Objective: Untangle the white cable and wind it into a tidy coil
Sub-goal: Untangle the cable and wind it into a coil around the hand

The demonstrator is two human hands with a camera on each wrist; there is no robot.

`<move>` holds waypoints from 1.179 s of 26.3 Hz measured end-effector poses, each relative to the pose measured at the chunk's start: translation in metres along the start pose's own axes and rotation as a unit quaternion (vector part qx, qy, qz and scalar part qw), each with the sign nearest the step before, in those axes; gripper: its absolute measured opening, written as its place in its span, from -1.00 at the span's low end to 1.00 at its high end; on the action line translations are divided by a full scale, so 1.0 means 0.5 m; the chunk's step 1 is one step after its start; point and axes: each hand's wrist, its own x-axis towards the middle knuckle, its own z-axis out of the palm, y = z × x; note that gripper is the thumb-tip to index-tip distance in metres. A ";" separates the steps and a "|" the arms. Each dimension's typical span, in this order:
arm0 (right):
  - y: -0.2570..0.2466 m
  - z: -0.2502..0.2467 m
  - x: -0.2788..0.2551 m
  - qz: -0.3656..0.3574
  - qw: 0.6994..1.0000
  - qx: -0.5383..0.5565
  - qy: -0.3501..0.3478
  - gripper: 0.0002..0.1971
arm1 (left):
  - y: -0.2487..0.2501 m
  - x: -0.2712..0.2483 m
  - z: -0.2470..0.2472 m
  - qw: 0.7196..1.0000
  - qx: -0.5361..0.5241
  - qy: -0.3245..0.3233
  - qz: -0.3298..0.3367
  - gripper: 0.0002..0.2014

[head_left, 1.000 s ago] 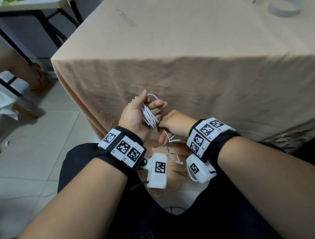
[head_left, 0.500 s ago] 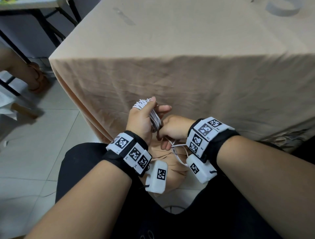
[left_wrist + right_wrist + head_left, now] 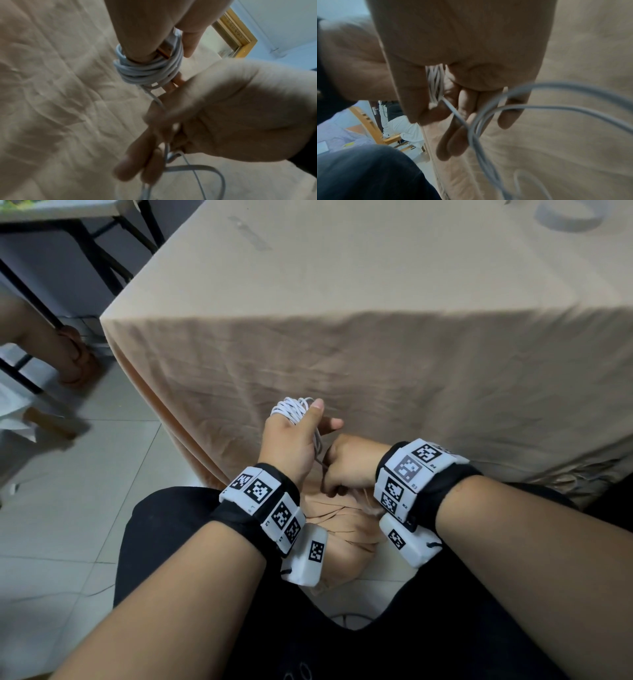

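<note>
The white cable (image 3: 291, 408) is wound in several turns round the fingers of my left hand (image 3: 318, 419), held up in front of the hanging tablecloth. In the left wrist view the coil (image 3: 147, 70) wraps the fingers, and the thumb presses a plug end against it. Just below and to the right, my right hand (image 3: 329, 484) pinches the loose strand leading off the coil. The right wrist view shows that loose strand (image 3: 488, 135) running through the curled fingers (image 3: 453, 142) and looping away downward. Its free end is hidden.
A table under a beige cloth (image 3: 342, 302) stands directly ahead, its draped side close behind my hands. A grey ring (image 3: 565, 217) lies at its far right. Another person's limb (image 3: 51, 347) and black table legs (image 3: 102, 258) are at the left over tiled floor.
My left hand has sunk and turned so its back faces me, with the coil now at its top. My right hand has moved in under it; the loose loops below are now hidden.
</note>
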 end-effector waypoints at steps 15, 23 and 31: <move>-0.036 -0.034 -0.031 -0.102 0.978 -0.170 0.071 -0.84 | 0.003 0.032 -0.033 0.920 0.389 -0.021 0.031 -0.57; -0.034 -0.066 -0.035 -0.161 0.965 -0.150 0.143 -0.78 | 0.047 0.012 -0.041 0.927 0.307 -0.151 -0.157 -0.25; -0.003 -0.063 -0.011 -0.183 0.958 0.004 0.222 -0.79 | 0.072 -0.011 -0.046 0.912 0.202 -0.237 -0.266 -0.38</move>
